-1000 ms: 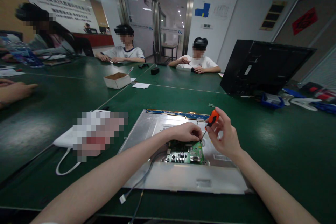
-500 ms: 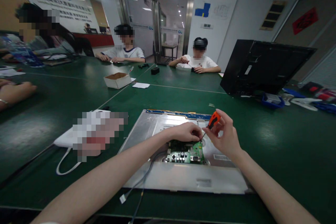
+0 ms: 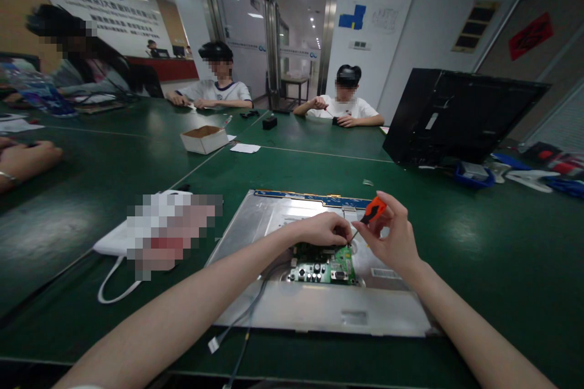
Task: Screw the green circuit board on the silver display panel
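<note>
My right hand [image 3: 393, 237] grips an orange-and-black screwdriver [image 3: 373, 209] by its handle, thumb and fingers closed round it. The screwdriver leans, its thin shaft pointing down at the upper right corner of a green circuit board [image 3: 319, 268]. Close to the tip, my left hand [image 3: 326, 230] rests with its fingers curled together; what they pinch, if anything, is hidden. Under both hands lies a flat silver metal panel [image 3: 387, 310] with a blue strip [image 3: 314, 197] along its far edge. Thin cables [image 3: 255, 304] run off the board's left side over the near edge.
A white device [image 3: 114, 240] with a looped cable lies left of the panel. Farther off are a small open box [image 3: 205, 141], a black block [image 3: 269, 122] and a large black monitor housing [image 3: 456, 115]. Several other people sit around the green table [image 3: 479, 267].
The screwdriver's handle has turned a little in my right hand, whose fingers have shifted slightly. My left hand and the panel stay in place.
</note>
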